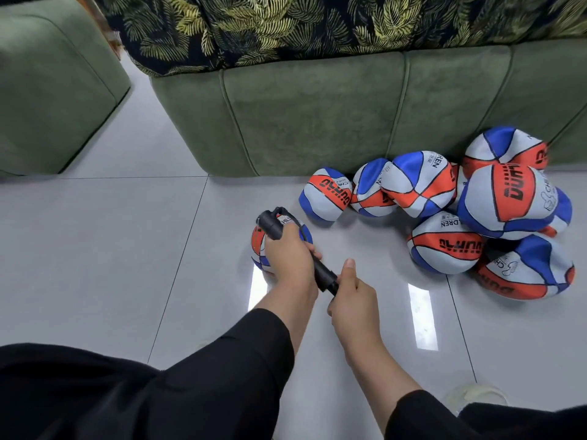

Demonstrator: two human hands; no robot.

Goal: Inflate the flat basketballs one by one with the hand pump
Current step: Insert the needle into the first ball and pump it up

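A black hand pump [324, 274] slants over an orange, blue and white basketball [258, 241] on the tiled floor. My left hand [290, 257] grips the pump's barrel and hides most of that ball. My right hand [352, 296] grips the pump's handle at the near end, thumb raised. The pump's far end [270, 219] with a short hose sits on top of the ball. Several flat, crumpled basketballs [444, 246] in the same colours lie in a heap to the right against the sofa.
A green sofa [317, 115] with a leaf-print cover stands behind the balls. A green ottoman [54, 90] is at the far left. Glossy grey floor tiles [127, 249] spread in front. My black sleeves fill the bottom of the view.
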